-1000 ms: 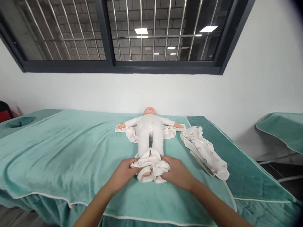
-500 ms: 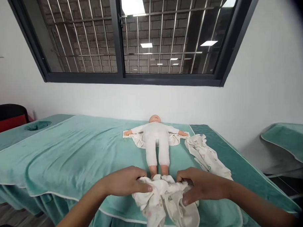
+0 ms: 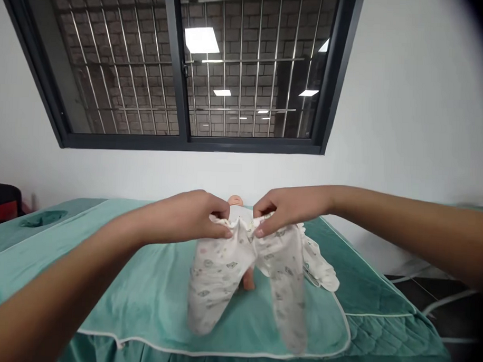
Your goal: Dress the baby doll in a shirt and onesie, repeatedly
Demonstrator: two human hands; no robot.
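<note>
A pair of white printed baby pants hangs spread in front of me, its legs dangling and slightly blurred. My left hand pinches the waistband on the left side. On the right side of the same waistband, my right hand is closed too. Behind the pants lies a baby doll on its back; its head, a bit of its white-clad chest and one lower leg show, while the pants and my hands hide the rest. To the right rests another white printed garment.
The doll lies on a green blanket over a bed with a darker green cover. A face hole is at the bed's left end. Beyond stand a white wall and a barred window. A black and red chair is far left.
Both hands have risen and drawn closer together, lifting the bunched pants off the blanket. The pants now hang open with both legs down, covering most of the doll. The view has shifted.
</note>
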